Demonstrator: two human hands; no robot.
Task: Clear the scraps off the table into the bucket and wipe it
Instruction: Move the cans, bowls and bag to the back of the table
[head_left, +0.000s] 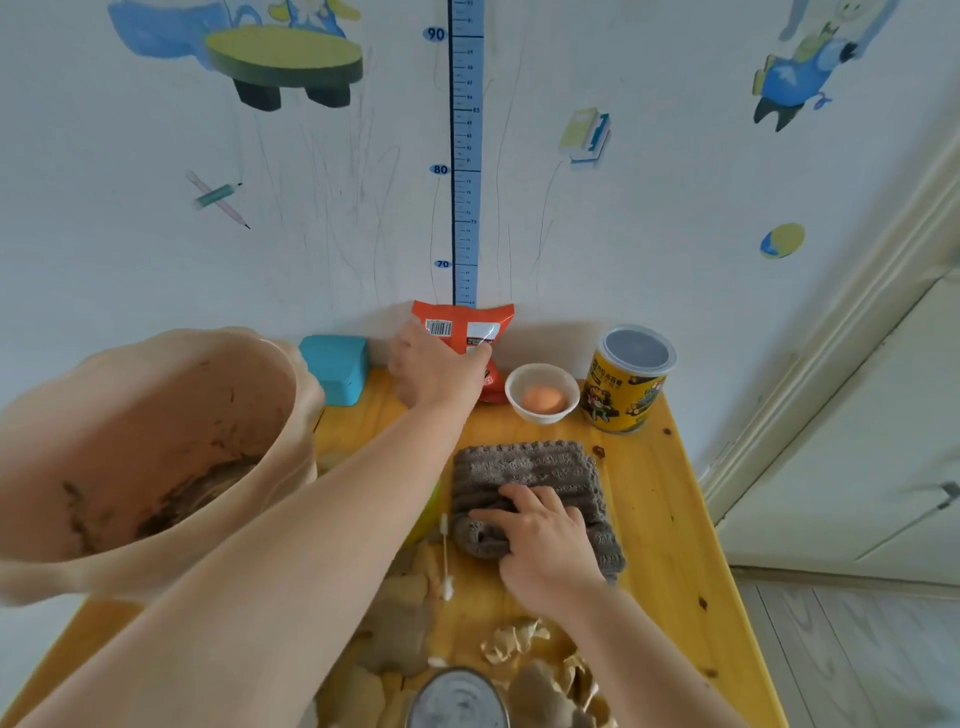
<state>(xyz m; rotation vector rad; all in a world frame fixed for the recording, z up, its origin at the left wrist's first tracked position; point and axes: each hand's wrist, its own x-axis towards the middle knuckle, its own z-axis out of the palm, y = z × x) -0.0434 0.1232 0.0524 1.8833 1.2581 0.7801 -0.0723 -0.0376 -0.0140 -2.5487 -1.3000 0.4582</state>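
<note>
Tan crumpled scraps (511, 642) lay uncleared, tabletop's (657, 499) near edge. Left hand (436, 371) gripped orange snack packet (467, 322), right hand (543, 543) clutched grey knitted cloth (540, 462). Next: sweep into beige plastic bucket (156, 415).

You have an orange snack bag (475, 325) standing against the wall, right under a blue height chart (466, 156). Left of the bag sits a turquoise box (335, 374). To its right you see a white bowl (519, 402) with one egg (543, 399) in it, then a yellow can (621, 395) with a clear lid. Cartoon stickers and pencil scribbles cover your wall, and a pale door (857, 415) stands at the far right.
</note>
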